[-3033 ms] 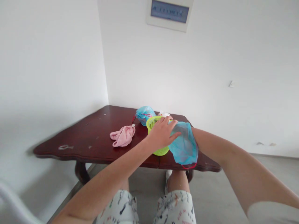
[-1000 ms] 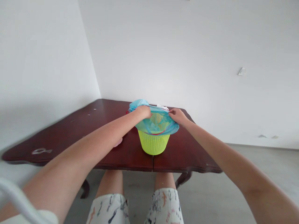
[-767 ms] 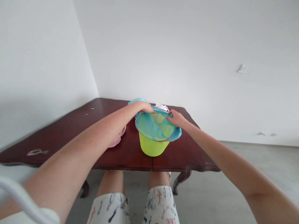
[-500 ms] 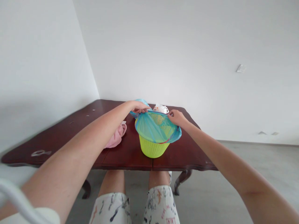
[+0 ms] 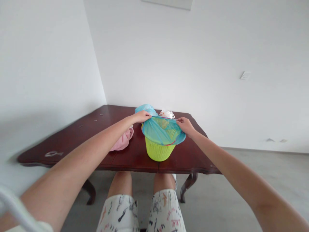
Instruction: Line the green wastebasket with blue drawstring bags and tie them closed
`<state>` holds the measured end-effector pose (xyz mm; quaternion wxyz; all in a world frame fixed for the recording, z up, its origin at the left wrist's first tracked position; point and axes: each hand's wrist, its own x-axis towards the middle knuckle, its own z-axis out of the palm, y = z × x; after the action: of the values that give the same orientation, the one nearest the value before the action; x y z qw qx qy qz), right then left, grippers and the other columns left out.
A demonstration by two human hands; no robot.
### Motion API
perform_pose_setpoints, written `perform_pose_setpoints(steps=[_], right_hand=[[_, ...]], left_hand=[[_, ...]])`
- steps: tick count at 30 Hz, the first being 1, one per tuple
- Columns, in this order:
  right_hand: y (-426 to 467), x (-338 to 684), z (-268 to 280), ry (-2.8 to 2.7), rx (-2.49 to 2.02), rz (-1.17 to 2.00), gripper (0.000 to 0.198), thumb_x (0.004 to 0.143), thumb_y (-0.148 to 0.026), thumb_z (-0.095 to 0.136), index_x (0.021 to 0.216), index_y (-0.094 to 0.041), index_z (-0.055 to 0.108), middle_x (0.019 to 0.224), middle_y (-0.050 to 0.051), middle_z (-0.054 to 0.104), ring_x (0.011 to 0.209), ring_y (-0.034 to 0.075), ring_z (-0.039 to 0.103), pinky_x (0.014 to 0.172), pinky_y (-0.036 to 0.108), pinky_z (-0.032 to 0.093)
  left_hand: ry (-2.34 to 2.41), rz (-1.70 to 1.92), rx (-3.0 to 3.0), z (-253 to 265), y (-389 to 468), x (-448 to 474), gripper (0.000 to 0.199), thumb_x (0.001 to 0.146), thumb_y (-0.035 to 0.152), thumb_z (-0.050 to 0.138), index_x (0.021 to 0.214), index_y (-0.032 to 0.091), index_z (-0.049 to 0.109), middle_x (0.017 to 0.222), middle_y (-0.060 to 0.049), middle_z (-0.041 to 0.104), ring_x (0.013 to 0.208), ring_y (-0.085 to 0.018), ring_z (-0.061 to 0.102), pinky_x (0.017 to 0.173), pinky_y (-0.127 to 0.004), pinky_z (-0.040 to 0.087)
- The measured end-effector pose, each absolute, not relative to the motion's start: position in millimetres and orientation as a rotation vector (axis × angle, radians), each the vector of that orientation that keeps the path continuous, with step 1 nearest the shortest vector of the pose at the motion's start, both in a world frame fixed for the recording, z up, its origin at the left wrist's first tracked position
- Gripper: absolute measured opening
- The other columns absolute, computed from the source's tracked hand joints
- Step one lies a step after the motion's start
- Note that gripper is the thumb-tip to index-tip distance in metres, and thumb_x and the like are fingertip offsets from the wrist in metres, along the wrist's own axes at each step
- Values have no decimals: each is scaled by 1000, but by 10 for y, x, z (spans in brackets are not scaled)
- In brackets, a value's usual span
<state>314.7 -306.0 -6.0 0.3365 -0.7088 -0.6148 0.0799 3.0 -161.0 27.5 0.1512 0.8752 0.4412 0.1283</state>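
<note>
A yellow-green perforated plastic basket (image 5: 159,153) stands upright near the front edge of the table. Over its mouth lies a thin, see-through blue garbage bag (image 5: 159,131), its edge folded down outside the rim at the front. My left hand (image 5: 143,116) pinches the bag's edge at the far left of the rim. At the far right, my right hand (image 5: 185,125) grips the same edge between thumb and fingers. The far edge of the bag is stretched straight between both hands.
Behind my left hand lies a bunched light-blue plastic bag (image 5: 146,109). A white plastic bag (image 5: 167,114) sits beyond the basket. Pink cloth (image 5: 123,140) lies left of the basket, partly behind my left forearm. The dark red wooden table (image 5: 135,161) reaches toward the white wall (image 5: 154,64).
My left hand has shifted slightly and its fingers are now pinched on the bag's edge. The right hand stays on the bag. The camera view has tilted a little.
</note>
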Motion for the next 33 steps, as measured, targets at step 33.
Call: perform_pose_setpoints(steps=[33], right_hand=[[-4239,2801,806,-2178,-1629,-798,75,106,-20,58,179,-12,44,195,31,24,181,54,29,143,78,30]], left_hand=[[1024,875,2440,705,-2867,-579,52,96,57,82,134,22,72,127,-16,84,112,-34,81,101,-44,62]])
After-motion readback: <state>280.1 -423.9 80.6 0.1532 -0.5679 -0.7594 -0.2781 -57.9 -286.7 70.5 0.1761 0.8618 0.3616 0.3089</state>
